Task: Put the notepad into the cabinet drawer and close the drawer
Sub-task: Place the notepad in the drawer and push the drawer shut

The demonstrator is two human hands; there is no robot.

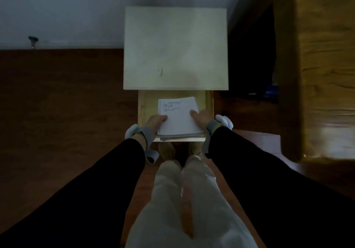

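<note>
1. Two legs in pale trousers (184,205) nearest the camera; two black sleeves (107,186) reach forward.
2. Left hand (156,122) and right hand (201,118) each grip one side edge of one notepad (178,116).
3. Notepad sits over one open drawer (143,105) of one cabinet (175,48), touching its front edge.
4. Two wrist straps noted.

Your left hand (156,122) and right hand (200,117) both reach forward, black sleeves, grey wrist straps, fingers curled, gripping notepad (177,116) edges.

I see the white spiral notepad (177,116), faint writing near its top, tilted over the open drawer (143,105). The pale wooden drawer juts from the cabinet (175,48).
</note>
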